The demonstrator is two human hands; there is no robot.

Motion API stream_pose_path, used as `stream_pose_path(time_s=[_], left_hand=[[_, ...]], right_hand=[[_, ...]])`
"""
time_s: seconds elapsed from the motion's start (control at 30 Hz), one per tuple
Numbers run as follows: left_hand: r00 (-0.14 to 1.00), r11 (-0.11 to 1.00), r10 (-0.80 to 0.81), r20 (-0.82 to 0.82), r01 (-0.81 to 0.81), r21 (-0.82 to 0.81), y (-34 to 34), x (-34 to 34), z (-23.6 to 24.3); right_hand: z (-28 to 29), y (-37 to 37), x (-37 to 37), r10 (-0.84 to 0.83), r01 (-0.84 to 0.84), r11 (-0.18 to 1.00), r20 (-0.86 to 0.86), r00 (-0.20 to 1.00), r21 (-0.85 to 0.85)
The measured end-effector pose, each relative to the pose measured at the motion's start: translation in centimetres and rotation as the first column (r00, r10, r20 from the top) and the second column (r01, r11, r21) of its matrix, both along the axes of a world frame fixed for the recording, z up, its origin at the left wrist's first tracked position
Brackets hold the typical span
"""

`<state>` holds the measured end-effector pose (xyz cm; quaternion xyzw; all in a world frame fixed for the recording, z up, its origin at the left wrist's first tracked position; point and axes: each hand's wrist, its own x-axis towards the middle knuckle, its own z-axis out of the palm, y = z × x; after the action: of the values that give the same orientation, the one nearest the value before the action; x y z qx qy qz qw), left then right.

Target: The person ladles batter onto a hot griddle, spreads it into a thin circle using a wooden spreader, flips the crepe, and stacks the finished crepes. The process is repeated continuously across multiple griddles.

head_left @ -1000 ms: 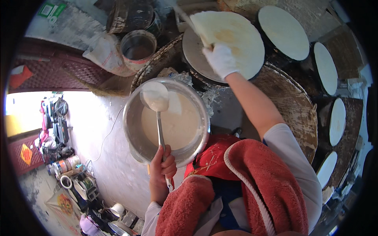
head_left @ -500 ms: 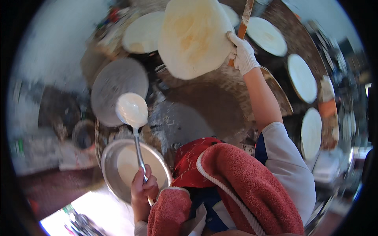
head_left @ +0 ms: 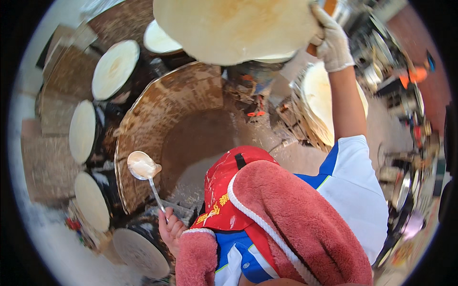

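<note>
In my gloved right hand [head_left: 334, 45], closed at the top right, is the edge of a large, thin pancake [head_left: 234, 28]. The pancake is pale with light browning and runs off the top of the view. A brown wooden stick [head_left: 330, 6] is gripped in the same hand, mostly hidden by the glove. My bare left hand [head_left: 171, 229], lower left, is wrapped round the handle of a metal ladle [head_left: 141, 165]. Pale batter coats the ladle's bowl, which points up and away to the left.
Round griddles bearing pale pancakes curve along the left, including one griddle [head_left: 115, 69] at upper left. A greyish griddle [head_left: 141, 252] lies lower left. A curved brown board [head_left: 167, 95] stands inside them. More pancakes [head_left: 320, 93] lie stacked at right. A red cap and pink towel block the lower middle.
The view has swung round to the right. The right hand has carried the pancake toward the stack. The ladle, full of batter before, now holds less, and the batter pot is out of view.
</note>
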<state>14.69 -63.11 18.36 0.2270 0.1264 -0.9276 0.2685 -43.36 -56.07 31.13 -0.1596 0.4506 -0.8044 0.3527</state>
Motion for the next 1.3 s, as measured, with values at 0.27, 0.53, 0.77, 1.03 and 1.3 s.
stream_pose_path(time_s=[0.27,0.53,0.77,1.03,1.3], left_hand=[[0.939,0.946,-0.325,-0.109,0.323,-0.04,-4.7,-6.5,1.2],[0.893,0.899,-0.434,-0.123,0.437,0.002,-5.8,-10.0,1.6],[0.888,0.891,-0.451,-0.094,0.454,0.023,-6.5,-11.4,2.0],[0.891,0.895,-0.436,-0.127,0.444,0.043,-7.3,-12.3,1.9],[0.898,0.938,-0.309,-0.312,0.341,0.055,-6.9,-9.7,2.0]], right_hand=[[-7.2,25.9,-1.9,-0.592,0.592,0.795,0.049,0.805,-0.131],[-23.0,32.0,5.7,-0.965,0.879,0.239,0.204,0.167,0.412],[-24.8,31.2,6.8,-0.965,0.852,0.253,0.183,0.188,0.459],[-25.9,30.5,8.4,-0.973,0.778,0.211,0.048,0.227,0.592],[-22.4,31.0,12.4,-0.617,0.742,-0.154,-0.65,0.443,0.652]])
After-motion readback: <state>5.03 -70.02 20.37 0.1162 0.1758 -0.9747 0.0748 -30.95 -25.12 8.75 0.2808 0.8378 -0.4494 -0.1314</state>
